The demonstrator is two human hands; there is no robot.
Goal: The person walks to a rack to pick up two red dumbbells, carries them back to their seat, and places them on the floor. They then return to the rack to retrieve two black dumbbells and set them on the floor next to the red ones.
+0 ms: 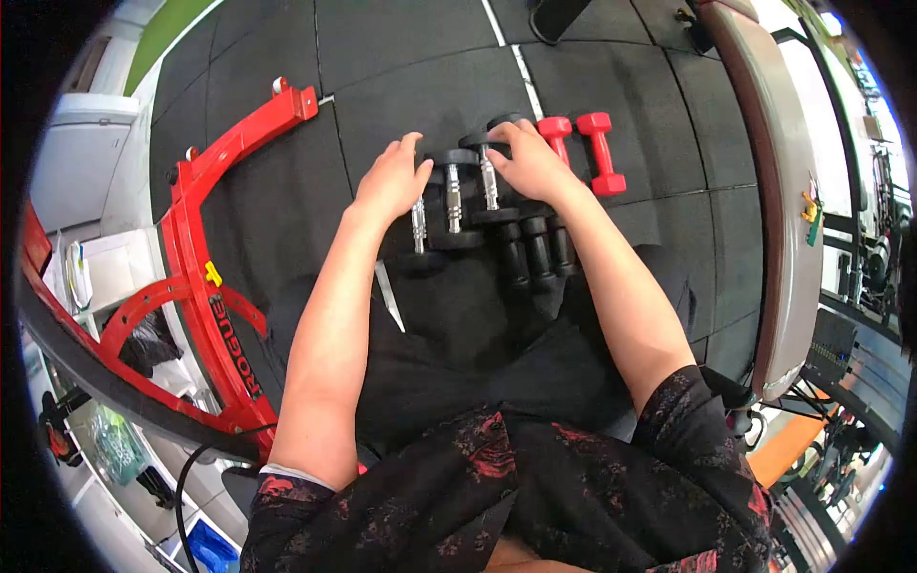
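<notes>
Under the right hand [530,158], the far head of a chrome-handled dumbbell [488,181], black-ended, lying on the black rubber floor [401,57]. Fingers curled over that head, grip closed around it or only pressed on it; hard to tell from above. Beside the left hand [392,181], two more chrome-handled dumbbells [453,199], side by side, nearly touching; palm flat, fingers spread over the outermost one, grip released, resting rather than clasping. Just right of the right-hand grip, a pair of red dumbbells [581,151], parallel, close together. Nearer the body from both grips, short black dumbbells [535,250] packed in a row. Well left of the left grip, a red steel frame [205,239] marked ROGUE.

Best handled by taking the knurled chrome bar at its middle, not the round head; wrist straight, weight kept low over the floor, neighbours left undisturbed since heads sit almost in contact.

Both forearms bare, stretched forward and slightly converging; elbows bent little; dark patterned sleeves ending near the elbows.
</notes>
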